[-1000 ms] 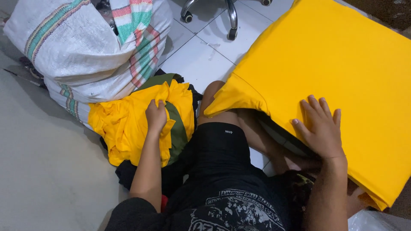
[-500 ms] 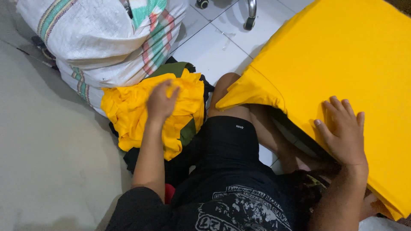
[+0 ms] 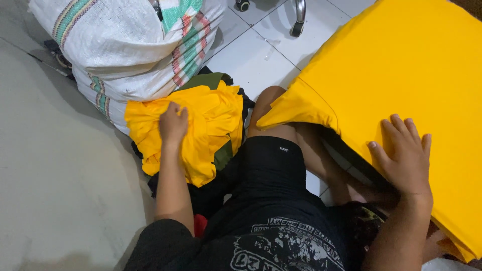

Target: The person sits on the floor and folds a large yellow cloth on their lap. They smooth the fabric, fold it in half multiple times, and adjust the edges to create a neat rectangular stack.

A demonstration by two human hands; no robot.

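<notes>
My left hand (image 3: pixel 173 124) is closed on a crumpled yellow garment (image 3: pixel 211 120) that lies on a heap of dark and olive clothes (image 3: pixel 203 80) beside my left thigh. My right hand (image 3: pixel 404 155) rests flat, fingers spread, on a large smooth yellow cloth (image 3: pixel 401 75) spread over my right leg and lap. I sit on the floor in black shorts (image 3: pixel 268 170) and a black printed shirt, with my bare knee (image 3: pixel 268 100) showing between the two yellow fabrics.
A big white woven sack (image 3: pixel 120 45) with green and red stripes stands just behind the clothes heap. White floor tiles (image 3: pixel 251 55) lie ahead, with chair casters (image 3: pixel 296 25) at the top. Grey floor (image 3: pixel 55 190) stretches to my left.
My left hand has slid left across the crumpled yellow garment and closed on it. The view has shifted, and my right hand stays flat on the big yellow cloth.
</notes>
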